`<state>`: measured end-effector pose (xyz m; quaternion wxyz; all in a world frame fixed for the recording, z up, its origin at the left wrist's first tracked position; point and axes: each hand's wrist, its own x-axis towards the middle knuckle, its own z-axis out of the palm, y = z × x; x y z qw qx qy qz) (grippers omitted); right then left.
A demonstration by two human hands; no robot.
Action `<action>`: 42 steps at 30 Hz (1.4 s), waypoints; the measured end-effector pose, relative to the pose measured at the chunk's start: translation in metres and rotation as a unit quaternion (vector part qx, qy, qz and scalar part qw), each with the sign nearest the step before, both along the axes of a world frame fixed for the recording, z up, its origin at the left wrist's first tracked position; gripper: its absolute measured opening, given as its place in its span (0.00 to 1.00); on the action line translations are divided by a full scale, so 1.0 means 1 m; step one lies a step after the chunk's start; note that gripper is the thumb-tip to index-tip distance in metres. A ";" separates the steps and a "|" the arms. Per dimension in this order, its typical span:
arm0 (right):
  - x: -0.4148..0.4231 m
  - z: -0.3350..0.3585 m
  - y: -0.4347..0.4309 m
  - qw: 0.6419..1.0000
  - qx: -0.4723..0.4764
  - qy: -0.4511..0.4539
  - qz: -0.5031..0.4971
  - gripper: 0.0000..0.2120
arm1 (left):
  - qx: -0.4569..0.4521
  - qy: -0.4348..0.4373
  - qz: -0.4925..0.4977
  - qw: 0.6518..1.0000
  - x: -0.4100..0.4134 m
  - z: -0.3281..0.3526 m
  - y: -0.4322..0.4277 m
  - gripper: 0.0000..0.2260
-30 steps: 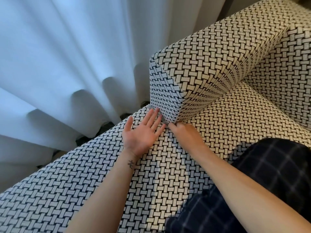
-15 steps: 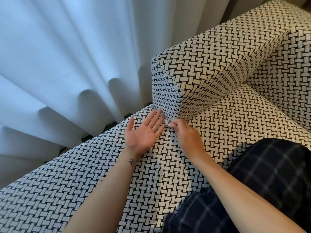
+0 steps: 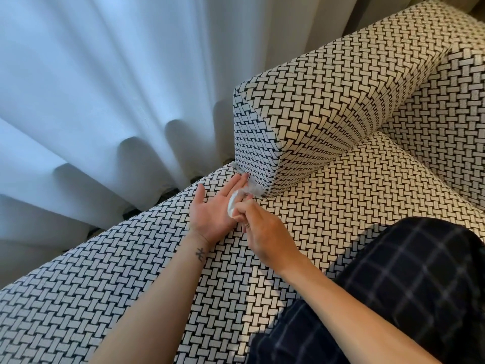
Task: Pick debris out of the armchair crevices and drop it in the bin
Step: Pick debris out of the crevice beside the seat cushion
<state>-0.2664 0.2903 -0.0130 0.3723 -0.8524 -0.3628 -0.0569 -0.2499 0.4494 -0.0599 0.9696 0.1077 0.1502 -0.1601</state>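
A black-and-white woven armchair fills the view, its seat cushion (image 3: 131,285) meeting the boxy armrest (image 3: 315,114) at a crevice near the front corner. My left hand (image 3: 212,211) lies palm up and flat on the cushion, fingertips at the crevice. My right hand (image 3: 265,229) pinches a crumpled white tissue-like scrap (image 3: 235,203) that trails from the crevice over my left fingers. Its far end looks frayed at the armrest's base. No bin is in view.
A pale curtain (image 3: 105,88) hangs in folds close behind the chair on the left. The chair back (image 3: 451,122) rises at the right. My leg in dark checked trousers (image 3: 409,298) lies on the cushion at the lower right.
My right hand has drawn back from the crevice, pulling the white scrap out over my left palm. The left hand stays flat in place.
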 end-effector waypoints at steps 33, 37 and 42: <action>0.020 -0.010 0.034 0.956 0.007 0.244 -0.164 0.08 | 0.097 0.059 0.011 0.993 0.012 0.012 0.002 0.20; 0.025 -0.003 0.050 0.915 0.105 0.311 -0.234 0.07 | 0.138 0.022 0.024 0.990 0.032 0.027 0.007 0.23; 0.035 -0.013 0.065 0.896 0.143 0.303 -0.291 0.08 | 0.104 0.027 0.002 0.994 0.049 0.014 0.025 0.20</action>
